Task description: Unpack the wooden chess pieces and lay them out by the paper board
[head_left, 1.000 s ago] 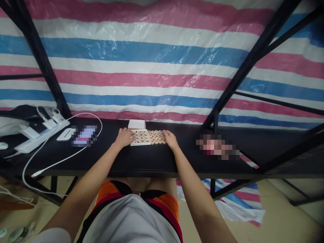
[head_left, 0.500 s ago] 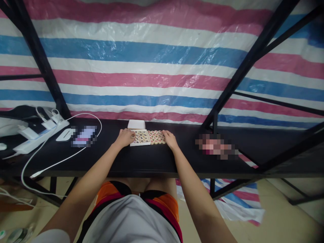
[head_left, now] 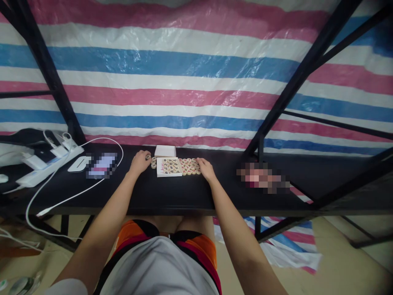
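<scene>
A white box (head_left: 169, 176) on the black table holds several round pieces with black characters (head_left: 172, 166); a bare strip shows at its left side. My left hand (head_left: 141, 161), left of the box, has its fingers closed on a round piece (head_left: 148, 157). Between that hand and the box lie a few more round pieces (head_left: 154, 163). Pieces with red characters (head_left: 189, 166) stand in rows against the box's right side. The fingers of my right hand (head_left: 205, 169) rest at the right end of those rows, apart from each other.
Behind the box lies a white lid (head_left: 165, 150). A phone (head_left: 102, 165), a white flat object (head_left: 80, 163), a cable (head_left: 70, 196) and a power strip (head_left: 50, 164) are on the left. A blurred reddish object (head_left: 260, 177) lies on the right. Black metal posts (head_left: 276, 110) frame the table.
My left hand has moved left from the box's left side, with a round piece in its fingers. Loose pieces beside the box now show. My right hand has stayed in place.
</scene>
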Tool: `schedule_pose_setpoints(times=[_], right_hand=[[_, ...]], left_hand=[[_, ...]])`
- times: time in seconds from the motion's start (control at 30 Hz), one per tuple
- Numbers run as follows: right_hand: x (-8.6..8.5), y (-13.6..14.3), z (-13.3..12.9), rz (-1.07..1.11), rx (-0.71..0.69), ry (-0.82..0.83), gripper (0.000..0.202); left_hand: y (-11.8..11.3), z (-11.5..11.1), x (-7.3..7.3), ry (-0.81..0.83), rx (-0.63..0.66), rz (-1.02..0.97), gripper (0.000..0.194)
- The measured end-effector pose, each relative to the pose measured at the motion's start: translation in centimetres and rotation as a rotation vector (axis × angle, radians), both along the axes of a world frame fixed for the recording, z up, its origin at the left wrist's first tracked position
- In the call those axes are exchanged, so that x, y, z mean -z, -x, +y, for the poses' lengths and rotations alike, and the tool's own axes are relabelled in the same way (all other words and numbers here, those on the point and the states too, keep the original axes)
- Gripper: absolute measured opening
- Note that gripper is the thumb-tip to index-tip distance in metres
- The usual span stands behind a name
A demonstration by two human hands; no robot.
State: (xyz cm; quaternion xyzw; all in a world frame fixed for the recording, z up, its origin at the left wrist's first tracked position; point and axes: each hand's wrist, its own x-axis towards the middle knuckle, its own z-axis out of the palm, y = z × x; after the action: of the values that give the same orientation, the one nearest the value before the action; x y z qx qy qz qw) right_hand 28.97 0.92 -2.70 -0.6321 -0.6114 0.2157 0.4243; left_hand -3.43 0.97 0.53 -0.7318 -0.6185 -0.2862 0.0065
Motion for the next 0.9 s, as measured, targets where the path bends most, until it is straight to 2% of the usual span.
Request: schedule_pose_setpoints(times=[0.07,0.17,0.6,0.8,0.9], right_hand=[[-0.1,0.0,0.0,0.003,0.005,0.002,0.041],[-0.1,0.0,0.0,0.013,0.007,0.008,0.041],[-0.3,0.1,-0.3,0.013,0.002,0.015,0.041],[0.2,-0.1,0.0,0.021,0.002,0.008,0.041],[0.4,-0.1,0.1,0.024,0.004,0.005,0.042]], left_hand=[[1.0,0.4,0.3,0.058,-0.080,0.035,0.027],[1.8,0.9,0.8,0.144,-0.099,0.064,0.027],[2.1,1.0,0.8,0.207,-0.021,0.043,0.022],[2.8,1.2,0.9,0.283,0.138,-0.013,0.021],[2.9,1.5,1.2,0.253,0.128,-0.005,0.021]])
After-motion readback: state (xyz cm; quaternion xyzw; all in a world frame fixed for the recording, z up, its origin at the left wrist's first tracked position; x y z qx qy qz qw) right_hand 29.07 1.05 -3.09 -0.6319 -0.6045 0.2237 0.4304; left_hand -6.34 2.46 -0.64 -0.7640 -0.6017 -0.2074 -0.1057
